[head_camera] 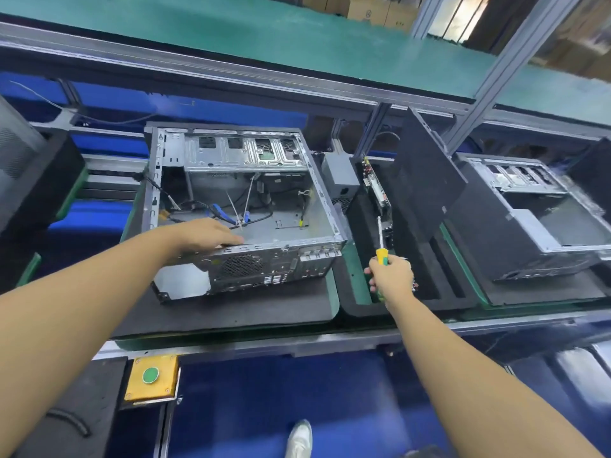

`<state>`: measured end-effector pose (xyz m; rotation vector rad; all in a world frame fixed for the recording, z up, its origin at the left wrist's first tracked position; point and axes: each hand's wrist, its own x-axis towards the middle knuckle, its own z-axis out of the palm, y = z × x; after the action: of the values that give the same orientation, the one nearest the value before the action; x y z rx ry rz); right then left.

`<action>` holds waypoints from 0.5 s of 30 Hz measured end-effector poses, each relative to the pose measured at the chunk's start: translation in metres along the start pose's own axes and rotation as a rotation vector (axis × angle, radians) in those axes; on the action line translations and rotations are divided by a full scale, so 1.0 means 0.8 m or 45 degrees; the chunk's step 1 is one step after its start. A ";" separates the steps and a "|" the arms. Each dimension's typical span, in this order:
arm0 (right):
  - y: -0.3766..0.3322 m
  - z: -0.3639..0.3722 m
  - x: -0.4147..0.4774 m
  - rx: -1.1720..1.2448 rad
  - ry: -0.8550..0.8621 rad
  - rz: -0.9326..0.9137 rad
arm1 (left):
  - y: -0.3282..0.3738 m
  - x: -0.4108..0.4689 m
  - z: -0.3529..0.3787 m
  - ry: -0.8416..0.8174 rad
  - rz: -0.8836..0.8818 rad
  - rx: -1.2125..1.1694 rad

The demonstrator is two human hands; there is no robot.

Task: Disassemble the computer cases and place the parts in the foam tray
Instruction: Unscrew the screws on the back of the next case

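An open grey computer case (291,206) lies on its side on a black foam pad (231,312), with loose cables (231,213) inside. My left hand (201,234) rests flat on the case's near top edge, fingers straight. My right hand (391,279) grips a yellow-and-green screwdriver (381,241), shaft pointing up, over the black foam tray (357,213) right of the case. In the tray stand a grey power supply (340,175), a circuit board (377,193) on edge and a black side panel (426,173).
A second opened case (529,219) sits on foam at the right. Another dark case (29,166) is at the far left. An aluminium frame post (506,67) rises behind the tray. A yellow box with a green button (151,375) is mounted at the bench front.
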<state>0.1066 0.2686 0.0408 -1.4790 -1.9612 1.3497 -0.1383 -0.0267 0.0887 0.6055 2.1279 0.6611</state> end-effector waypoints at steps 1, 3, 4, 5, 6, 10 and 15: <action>0.005 -0.001 0.015 -0.036 -0.030 0.008 | 0.001 0.002 -0.002 -0.013 0.021 0.095; 0.015 -0.002 0.040 -0.103 -0.116 0.030 | 0.001 0.004 -0.006 -0.057 0.045 0.165; 0.020 -0.002 0.053 -0.130 -0.162 0.045 | -0.001 0.006 -0.007 -0.080 0.059 0.142; 0.026 -0.003 0.064 -0.155 -0.207 0.072 | -0.004 0.008 -0.007 -0.091 0.075 0.114; 0.032 -0.004 0.074 -0.174 -0.258 0.112 | -0.007 0.010 -0.006 -0.092 0.087 0.088; 0.047 -0.014 0.103 -0.170 -0.370 0.219 | -0.006 0.016 -0.003 -0.057 0.100 0.083; 0.032 -0.022 0.112 0.094 -0.221 0.118 | 0.008 0.026 0.002 0.435 0.056 -0.206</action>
<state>0.0976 0.3563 0.0048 -1.4793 -1.9425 1.6219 -0.1473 -0.0084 0.0801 0.4774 2.3476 1.0112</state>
